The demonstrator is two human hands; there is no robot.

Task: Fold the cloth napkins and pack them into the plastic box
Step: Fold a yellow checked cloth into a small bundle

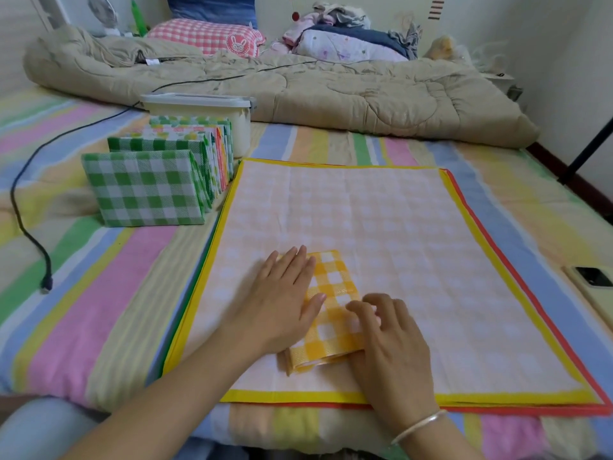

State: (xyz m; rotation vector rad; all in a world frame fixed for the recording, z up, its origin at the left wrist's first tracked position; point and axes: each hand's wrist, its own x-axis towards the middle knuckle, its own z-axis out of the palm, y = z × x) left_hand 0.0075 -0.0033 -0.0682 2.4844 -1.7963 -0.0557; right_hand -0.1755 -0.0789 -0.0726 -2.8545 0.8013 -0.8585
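Plastic box [199,109]: lower front hidden from us behind the standing folded napkins [146,187]. Left hand [285,300] covers the yellow checked napkin's [335,313] left side. Right hand [394,353]: thumb hidden, grip unclear. Phone [593,280] cut by the right edge.

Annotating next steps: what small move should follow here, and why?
Probably lift the yellow checked napkin and stand it by the folded row: it lies folded small under the flat left hand and the right hand.

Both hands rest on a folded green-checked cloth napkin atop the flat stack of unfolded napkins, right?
Not green: in the head view the left hand and right hand rest on a folded yellow-checked cloth napkin atop that stack of unfolded napkins.
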